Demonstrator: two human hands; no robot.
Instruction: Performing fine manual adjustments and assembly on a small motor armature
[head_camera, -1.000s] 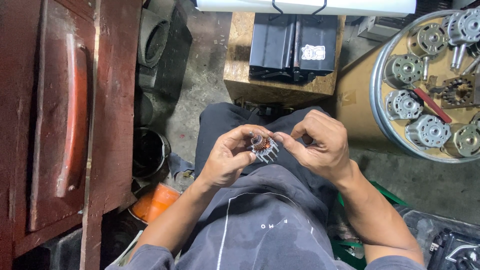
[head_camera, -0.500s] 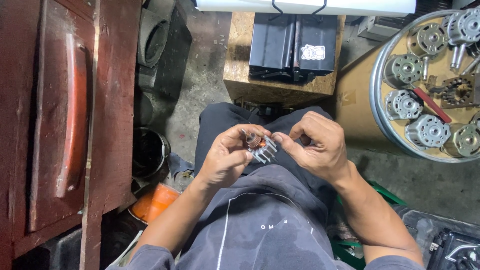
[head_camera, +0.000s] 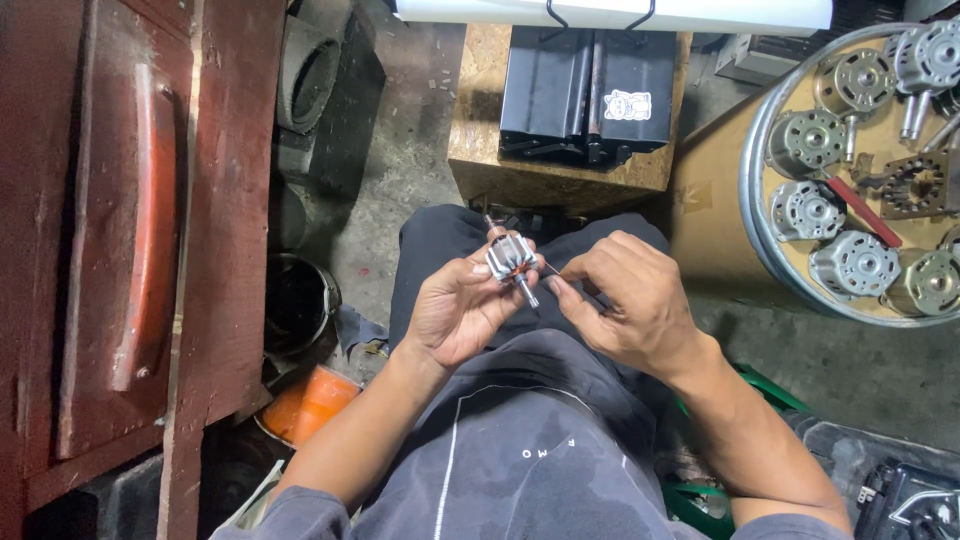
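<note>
My left hand (head_camera: 462, 308) grips a small motor rotor (head_camera: 510, 259), a silver laminated core with copper-coloured ends and a steel shaft pointing down and right. My right hand (head_camera: 630, 300) sits just to the right of it, thumb and forefinger pinched on a thin wire (head_camera: 553, 268) that runs to the rotor. Both hands hover over my lap, above dark trousers and a grey shirt.
A round metal tray (head_camera: 752, 215) with several small motors stands at the right. A wooden block (head_camera: 480, 150) carrying a black box (head_camera: 588, 85) is ahead of my knees. A dark red wooden bench (head_camera: 120, 250) fills the left. Black tubs and an orange container (head_camera: 305, 405) lie on the floor.
The left hand has turned the rotor so its shaft now points down and right. The right hand has drawn slightly away to the right, pulling the thin wire.
</note>
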